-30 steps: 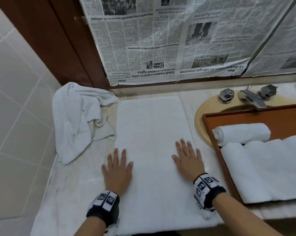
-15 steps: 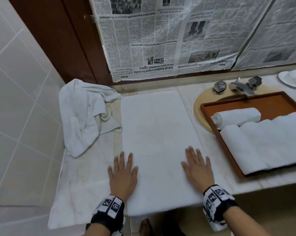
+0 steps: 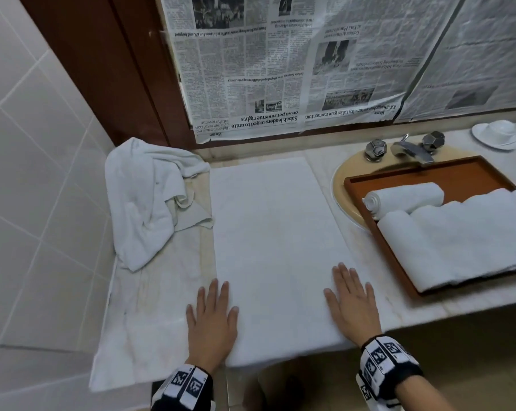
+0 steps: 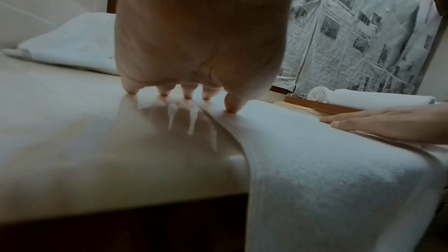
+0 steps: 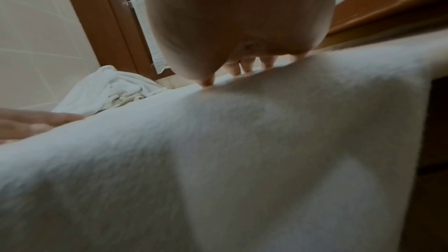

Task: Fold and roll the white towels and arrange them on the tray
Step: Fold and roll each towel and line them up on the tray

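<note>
Flat towel spread on the counter, long axis running 12 to 6 o'clock in the head view; near end drapes over the counter's front edge, far end almost at the wall.

Left hand lies flat, fingers straight, at the towel's 7 o'clock corner. Left wrist view shows the fingertips mostly on bare counter, thumb on the towel's left edge. Gripping nothing.

Right hand flat on the towel's 5 o'clock corner, fingers straight, palm pressing cloth. Gripping nothing.

Both hands sit at the near short end, one per side, about equally close to it. Judgement: smoothing step; the roll or fold would start here and run toward 12 o'clock along the long axis, so each hand needs to take its own corner. Left hand must shift right to get properly onto cloth.

Tray at 3 o'clock, resting over the sink, nearer the right hand. It holds one rolled towel and further white towels beside it, touching.

Crumpled towel heaped at 10 o'clock, not yet folded.
</note>
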Demonstrator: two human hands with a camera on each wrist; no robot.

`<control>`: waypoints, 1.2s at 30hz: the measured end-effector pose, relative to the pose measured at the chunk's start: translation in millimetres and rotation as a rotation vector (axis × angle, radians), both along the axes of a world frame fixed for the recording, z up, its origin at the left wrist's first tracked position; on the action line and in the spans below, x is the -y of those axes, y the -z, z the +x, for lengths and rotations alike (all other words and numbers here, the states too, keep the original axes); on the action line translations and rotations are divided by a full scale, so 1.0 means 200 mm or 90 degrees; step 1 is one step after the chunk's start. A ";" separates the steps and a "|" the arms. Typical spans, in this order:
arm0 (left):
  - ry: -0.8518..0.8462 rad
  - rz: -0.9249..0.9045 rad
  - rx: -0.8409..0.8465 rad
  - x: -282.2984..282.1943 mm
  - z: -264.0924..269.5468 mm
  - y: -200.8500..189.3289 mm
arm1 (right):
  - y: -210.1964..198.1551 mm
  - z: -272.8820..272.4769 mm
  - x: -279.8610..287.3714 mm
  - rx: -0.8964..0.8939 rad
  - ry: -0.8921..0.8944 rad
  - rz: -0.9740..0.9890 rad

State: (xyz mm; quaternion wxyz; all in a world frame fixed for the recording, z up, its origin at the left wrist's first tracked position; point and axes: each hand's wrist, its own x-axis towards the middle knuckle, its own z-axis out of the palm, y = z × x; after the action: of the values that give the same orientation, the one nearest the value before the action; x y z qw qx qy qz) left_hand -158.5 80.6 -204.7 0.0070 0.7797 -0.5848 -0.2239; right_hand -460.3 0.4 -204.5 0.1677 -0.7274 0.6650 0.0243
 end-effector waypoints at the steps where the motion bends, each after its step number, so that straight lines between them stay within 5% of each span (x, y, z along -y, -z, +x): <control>1: -0.002 0.002 -0.001 0.02 0.00 -0.02 | -0.01 -0.03 0.03 0.009 0.021 -0.005; 10: 0.038 -0.153 -0.058 0.68 0.02 -0.11 | -0.08 -0.08 0.42 0.046 0.087 -0.098; 22: 0.249 -0.100 -0.047 1.81 -0.40 -0.15 | -0.07 0.07 1.03 0.120 0.076 -0.088; 36: 0.435 -0.103 -0.143 2.36 -0.59 -0.08 | -0.06 0.19 1.26 0.100 0.107 -0.134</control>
State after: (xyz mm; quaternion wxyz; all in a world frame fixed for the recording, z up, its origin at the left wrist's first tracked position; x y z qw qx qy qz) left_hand -276.1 -391.9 -189.4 0.0579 0.5065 -0.8230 -0.2506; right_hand -422.1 -252.1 -193.5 0.1435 -0.6822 0.7073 -0.1171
